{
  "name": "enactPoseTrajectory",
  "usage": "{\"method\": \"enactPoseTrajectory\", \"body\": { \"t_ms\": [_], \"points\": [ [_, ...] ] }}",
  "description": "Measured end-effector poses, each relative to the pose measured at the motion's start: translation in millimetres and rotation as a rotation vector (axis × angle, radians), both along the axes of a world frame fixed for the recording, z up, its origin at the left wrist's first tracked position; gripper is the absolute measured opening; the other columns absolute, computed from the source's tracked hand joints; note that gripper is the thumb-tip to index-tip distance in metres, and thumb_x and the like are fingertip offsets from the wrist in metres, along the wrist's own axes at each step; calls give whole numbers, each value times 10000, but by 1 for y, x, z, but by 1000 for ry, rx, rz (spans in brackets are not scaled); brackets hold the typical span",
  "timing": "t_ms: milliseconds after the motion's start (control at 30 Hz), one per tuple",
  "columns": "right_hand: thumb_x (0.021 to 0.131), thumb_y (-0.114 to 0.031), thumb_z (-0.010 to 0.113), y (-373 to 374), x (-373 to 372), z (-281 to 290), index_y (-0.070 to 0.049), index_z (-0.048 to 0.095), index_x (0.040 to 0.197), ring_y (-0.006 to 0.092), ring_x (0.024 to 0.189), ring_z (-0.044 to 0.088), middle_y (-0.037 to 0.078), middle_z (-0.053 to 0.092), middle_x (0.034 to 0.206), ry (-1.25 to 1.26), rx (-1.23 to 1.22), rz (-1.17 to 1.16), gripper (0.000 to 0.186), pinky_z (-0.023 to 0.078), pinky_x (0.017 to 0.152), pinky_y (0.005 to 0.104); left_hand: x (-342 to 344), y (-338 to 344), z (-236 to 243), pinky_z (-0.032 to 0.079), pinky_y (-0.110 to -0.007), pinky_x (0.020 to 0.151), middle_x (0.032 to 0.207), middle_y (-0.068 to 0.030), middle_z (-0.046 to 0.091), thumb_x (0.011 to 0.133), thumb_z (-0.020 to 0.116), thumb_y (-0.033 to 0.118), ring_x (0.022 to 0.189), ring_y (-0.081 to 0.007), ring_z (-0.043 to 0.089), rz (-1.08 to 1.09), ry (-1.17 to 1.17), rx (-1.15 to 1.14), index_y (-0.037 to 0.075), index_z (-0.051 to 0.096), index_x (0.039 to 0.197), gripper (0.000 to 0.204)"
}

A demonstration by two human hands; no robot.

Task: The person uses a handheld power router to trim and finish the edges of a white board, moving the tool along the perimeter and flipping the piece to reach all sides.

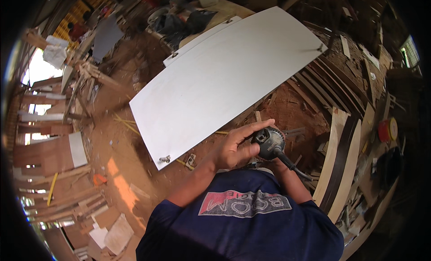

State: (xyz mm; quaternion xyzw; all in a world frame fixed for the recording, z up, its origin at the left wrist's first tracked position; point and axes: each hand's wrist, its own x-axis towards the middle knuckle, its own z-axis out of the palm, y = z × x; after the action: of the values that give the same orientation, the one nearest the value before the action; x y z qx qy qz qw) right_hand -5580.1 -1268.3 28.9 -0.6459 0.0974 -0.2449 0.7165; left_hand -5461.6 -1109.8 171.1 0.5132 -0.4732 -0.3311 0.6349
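A black corded power tool (267, 142) is up in front of my chest, its round vented end toward me and its cable (294, 165) trailing to the lower right. My left hand (238, 146) lies along the tool's left side, fingers stretched past its top and thumb apart, touching the casing. Behind the tool, my right hand is mostly hidden; my right forearm (289, 180) leads up to it, and the hand seems to grip it from the far side. Beyond both hands lies a large white panel (224, 81) with small metal pieces (164, 159) at two corners.
Another white panel (202, 40) shows behind the large one. Long timber boards (332, 157) lean at my right, near a red and yellow tin (388, 129). Wood offcuts (119, 234) are piled at left on the dirt floor (121, 162). Black plastic bags (179, 25) lie at the back.
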Motion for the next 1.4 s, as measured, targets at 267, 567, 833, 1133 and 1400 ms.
{"method": "enactPoseTrajectory", "body": {
  "t_ms": [267,567,833,1133,1400],
  "points": [
    [749,-288,831,0,26,22,18,692,1130,357,990,730,177,738,1063,-5,-571,122,508,557,908,416,20,24,-9,499,-366,1097,1322,-168,707,974,656,45,1265,-251,654,140,6,18,-28,668,1325,358],
    [773,-298,820,34,39,-23,15,683,1153,319,966,738,164,737,1033,16,-531,139,511,565,893,418,69,111,-80,489,-386,1113,1365,-179,666,1015,694,221,1308,-260,627,373,294,214,-9,626,1337,402],
    [758,-77,855,108,-3,9,-68,570,1347,213,1175,612,59,640,1255,214,-241,-108,654,476,1061,398,90,286,-308,78,-672,1265,1708,-315,118,921,683,222,1592,-485,106,422,-1083,1245,28,209,1652,893],
    [779,-24,820,217,-54,8,-81,547,1357,209,1193,602,67,627,1274,235,-324,-522,642,471,1072,390,108,310,-341,93,-749,1224,1719,-270,156,999,516,149,1584,-500,126,406,-1275,978,12,223,1650,726],
    [731,-97,899,279,-102,-11,-44,590,1312,222,1138,662,83,680,1217,193,-377,-688,659,536,1014,386,106,312,-337,114,-752,1217,1694,-281,227,984,544,163,1575,-506,160,428,-1447,927,0,280,1628,714]
  ]
}}
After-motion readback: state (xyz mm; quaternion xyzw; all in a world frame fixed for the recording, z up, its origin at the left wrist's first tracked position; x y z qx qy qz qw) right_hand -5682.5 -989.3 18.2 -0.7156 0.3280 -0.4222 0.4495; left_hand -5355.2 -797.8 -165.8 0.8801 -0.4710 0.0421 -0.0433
